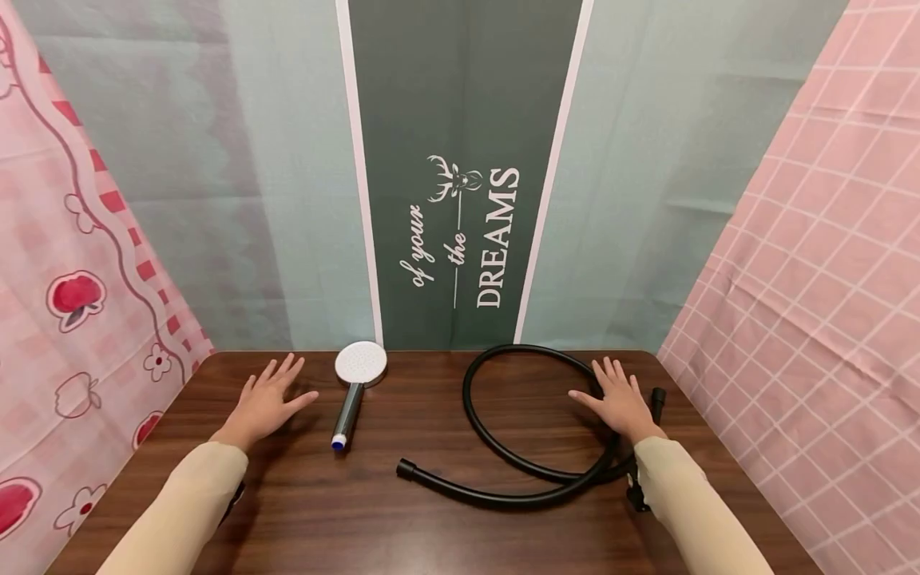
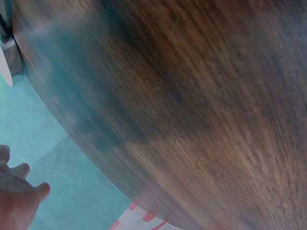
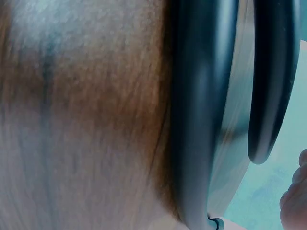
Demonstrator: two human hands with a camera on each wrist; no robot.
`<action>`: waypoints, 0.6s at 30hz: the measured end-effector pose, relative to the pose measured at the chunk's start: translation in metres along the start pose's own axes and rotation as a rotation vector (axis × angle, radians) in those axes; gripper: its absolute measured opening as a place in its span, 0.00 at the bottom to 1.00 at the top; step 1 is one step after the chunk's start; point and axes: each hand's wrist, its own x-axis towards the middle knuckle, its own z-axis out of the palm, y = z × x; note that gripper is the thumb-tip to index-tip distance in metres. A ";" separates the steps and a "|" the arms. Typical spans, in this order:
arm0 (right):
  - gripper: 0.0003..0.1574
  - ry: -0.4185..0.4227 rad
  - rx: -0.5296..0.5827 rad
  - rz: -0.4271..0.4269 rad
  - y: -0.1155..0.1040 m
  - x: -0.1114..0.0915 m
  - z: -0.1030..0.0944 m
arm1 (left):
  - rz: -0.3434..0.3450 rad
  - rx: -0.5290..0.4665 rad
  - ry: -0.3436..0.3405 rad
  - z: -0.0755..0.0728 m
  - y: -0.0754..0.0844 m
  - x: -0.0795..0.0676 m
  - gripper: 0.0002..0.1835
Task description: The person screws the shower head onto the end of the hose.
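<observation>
- Left hand, lower left of the head view, fingers spread, near the handheld shower head.
- Right hand, lower right, fingers spread too, over the black shower hose; contact cannot be told.
- White-faced and dark-handled, the handheld shower head lies left of lower centre on the wood-grain bench.
- The black shower hose loops across the lower right, one end near lower centre.
- Dark panel lettered "DREAMS", upper centre.
</observation>
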 end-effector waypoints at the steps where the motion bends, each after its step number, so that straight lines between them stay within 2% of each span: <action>1: 0.64 -0.004 0.001 -0.001 -0.001 0.000 0.000 | 0.001 0.002 0.001 0.000 0.000 0.000 0.47; 18: 0.64 -0.031 -0.016 -0.073 -0.018 0.002 0.011 | 0.012 0.015 0.015 0.005 0.004 0.002 0.45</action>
